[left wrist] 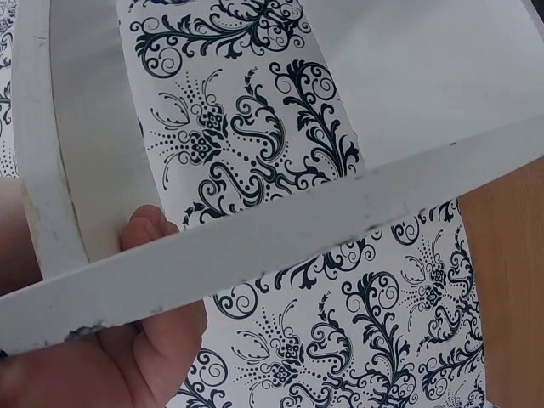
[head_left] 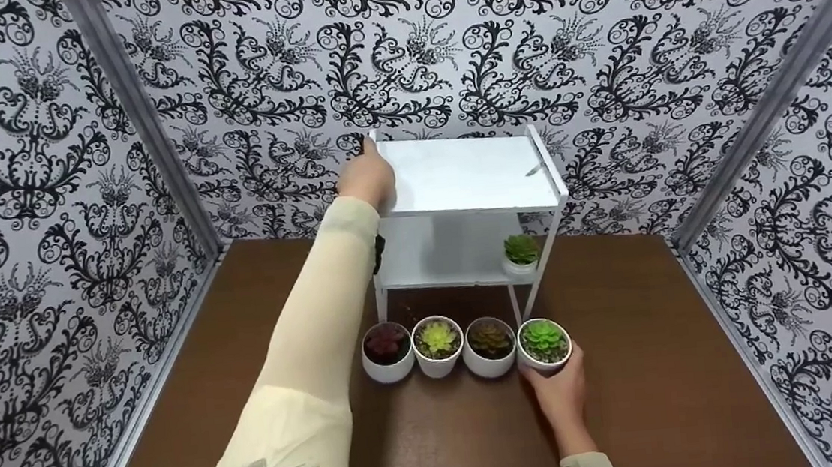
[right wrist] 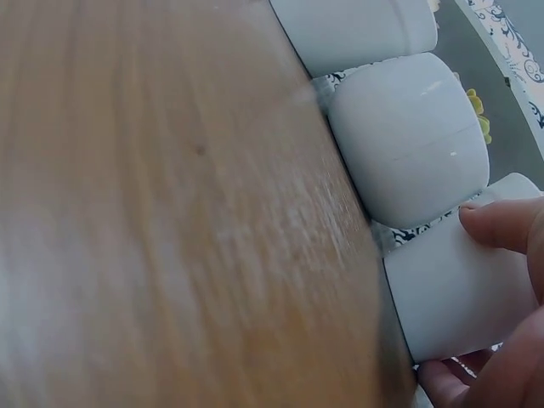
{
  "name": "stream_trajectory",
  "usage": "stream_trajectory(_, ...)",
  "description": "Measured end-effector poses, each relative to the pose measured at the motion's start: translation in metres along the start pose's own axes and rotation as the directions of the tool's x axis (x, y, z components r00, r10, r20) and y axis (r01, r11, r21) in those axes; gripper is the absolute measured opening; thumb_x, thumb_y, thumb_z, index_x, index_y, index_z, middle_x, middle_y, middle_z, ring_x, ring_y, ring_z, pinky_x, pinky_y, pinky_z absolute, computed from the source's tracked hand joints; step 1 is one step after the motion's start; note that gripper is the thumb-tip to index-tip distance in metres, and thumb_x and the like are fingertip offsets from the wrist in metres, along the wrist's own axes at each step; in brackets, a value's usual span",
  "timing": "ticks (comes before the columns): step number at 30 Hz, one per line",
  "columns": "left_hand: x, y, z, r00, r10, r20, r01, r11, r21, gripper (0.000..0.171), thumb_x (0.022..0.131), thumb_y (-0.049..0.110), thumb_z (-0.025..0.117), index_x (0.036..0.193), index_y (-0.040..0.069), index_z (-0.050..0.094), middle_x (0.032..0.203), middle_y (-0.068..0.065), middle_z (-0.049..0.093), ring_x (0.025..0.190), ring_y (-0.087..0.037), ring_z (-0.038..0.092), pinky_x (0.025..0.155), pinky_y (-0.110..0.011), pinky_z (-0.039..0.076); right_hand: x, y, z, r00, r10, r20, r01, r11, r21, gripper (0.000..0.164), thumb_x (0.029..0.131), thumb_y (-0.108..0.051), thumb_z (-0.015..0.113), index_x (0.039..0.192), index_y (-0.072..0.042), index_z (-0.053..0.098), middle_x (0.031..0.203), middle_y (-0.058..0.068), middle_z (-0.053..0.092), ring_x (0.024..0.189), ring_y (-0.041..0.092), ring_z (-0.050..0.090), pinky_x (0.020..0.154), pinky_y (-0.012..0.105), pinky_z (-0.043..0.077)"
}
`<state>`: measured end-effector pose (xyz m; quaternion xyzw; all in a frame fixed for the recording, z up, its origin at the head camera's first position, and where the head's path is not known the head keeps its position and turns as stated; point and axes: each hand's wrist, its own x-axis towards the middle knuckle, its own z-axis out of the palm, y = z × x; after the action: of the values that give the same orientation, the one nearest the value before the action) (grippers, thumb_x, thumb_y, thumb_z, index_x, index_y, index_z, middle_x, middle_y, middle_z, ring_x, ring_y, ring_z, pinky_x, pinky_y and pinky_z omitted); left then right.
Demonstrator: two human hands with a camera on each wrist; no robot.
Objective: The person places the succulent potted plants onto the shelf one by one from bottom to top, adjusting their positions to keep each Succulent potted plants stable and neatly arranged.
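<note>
A white two-tier shelf [head_left: 467, 172] stands at the back of the table. At its upper left side, my left hand [head_left: 366, 176] grips the frame, its fingers curled round a white bar [left wrist: 255, 242] in the left wrist view. My right hand [head_left: 562, 394] holds a white pot with a bright green succulent [head_left: 544, 337], thumb and fingers on either side of the pot wall. That pot is rightmost in a row on the table before the shelf. Left of it stand pots with a brownish succulent [head_left: 490, 341], a yellow-green succulent [head_left: 437, 339] and a dark red succulent [head_left: 386, 344].
One small potted green succulent [head_left: 521, 251] sits on the shelf's lower tier, at the right end. Patterned black-and-white walls [head_left: 445, 50] enclose the brown table [head_left: 653, 363] at the back and both sides, with grey metal posts [head_left: 151, 129] in the corners.
</note>
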<state>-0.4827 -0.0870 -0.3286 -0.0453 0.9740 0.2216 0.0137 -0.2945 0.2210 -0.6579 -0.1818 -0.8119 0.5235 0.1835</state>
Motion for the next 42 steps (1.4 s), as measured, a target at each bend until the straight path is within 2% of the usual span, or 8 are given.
stream_trajectory(8, -0.002, 0.002, 0.000, 1.000, 0.008, 0.004, -0.009, 0.997, 0.077, 0.101, 0.091, -0.003, 0.062, 0.171, 0.002, 0.001, 0.140, -0.027, 0.065, 0.107, -0.033, 0.070, 0.091, -0.042, 0.063, 0.001, -0.003, -0.004, 0.999, -0.046, -0.027, 0.046, 0.999, 0.017, 0.100, 0.077, -0.018, 0.095, 0.157, -0.003, 0.037, 0.152, 0.027, 0.052, 0.143, 0.043, 0.049, 0.118, 0.058, 0.040)
stream_trajectory(13, 0.000, 0.002, 0.001, 1.000, 0.011, 0.008, -0.011, 0.994, 0.104, 0.102, 0.090, -0.003, 0.061, 0.170, 0.002, -0.002, 0.139, -0.026, 0.066, 0.102, -0.031, 0.068, 0.086, -0.040, 0.063, 0.002, -0.004, -0.007, 0.999, -0.029, -0.030, 0.030, 0.999, 0.019, 0.100, 0.077, -0.015, 0.094, 0.157, -0.004, 0.036, 0.154, 0.025, 0.051, 0.144, 0.042, 0.048, 0.119, 0.057, 0.039)
stream_trajectory(24, -0.001, 0.002, 0.000, 1.000, 0.004, 0.008, -0.005, 0.997, 0.076, 0.099, 0.093, -0.001, 0.059, 0.171, 0.003, -0.001, 0.142, -0.026, 0.064, 0.104, -0.032, 0.068, 0.086, -0.039, 0.062, 0.004, -0.016, -0.013, 1.000, -0.005, -0.021, 0.005, 1.000, 0.009, 0.101, 0.077, -0.017, 0.094, 0.158, -0.005, 0.036, 0.153, 0.026, 0.052, 0.143, 0.043, 0.049, 0.119, 0.058, 0.040)
stream_trajectory(31, -0.002, 0.004, 0.000, 1.000, -0.002, 0.003, 0.002, 0.999, 0.054, 0.101, 0.092, -0.002, 0.061, 0.171, 0.004, -0.001, 0.143, -0.026, 0.064, 0.106, -0.033, 0.067, 0.087, -0.040, 0.062, 0.011, -0.033, -0.012, 0.999, -0.028, -0.024, 0.029, 0.999, 0.045, 0.101, 0.077, -0.016, 0.094, 0.158, -0.006, 0.035, 0.155, 0.024, 0.050, 0.145, 0.041, 0.047, 0.121, 0.057, 0.038)
stream_trajectory(38, -0.003, 0.005, 0.001, 1.000, -0.017, -0.002, 0.017, 1.000, 0.020, 0.102, 0.091, -0.002, 0.063, 0.172, 0.006, 0.001, 0.145, -0.025, 0.063, 0.109, -0.032, 0.068, 0.092, -0.042, 0.062, 0.007, -0.040, -0.008, 0.998, -0.051, -0.043, 0.053, 0.997, 0.057, 0.099, 0.077, -0.012, 0.094, 0.157, -0.006, 0.036, 0.154, 0.025, 0.050, 0.145, 0.042, 0.047, 0.119, 0.059, 0.038)
stream_trajectory(42, -0.004, 0.004, 0.000, 1.000, -0.012, 0.001, 0.012, 0.999, 0.040, 0.103, 0.091, -0.003, 0.063, 0.171, 0.005, -0.001, 0.144, -0.025, 0.063, 0.109, -0.032, 0.068, 0.092, -0.041, 0.062, 0.004, -0.046, -0.008, 0.997, -0.052, -0.049, 0.055, 0.996, 0.065, 0.099, 0.076, -0.012, 0.095, 0.156, -0.005, 0.037, 0.153, 0.025, 0.051, 0.144, 0.042, 0.048, 0.119, 0.059, 0.038)
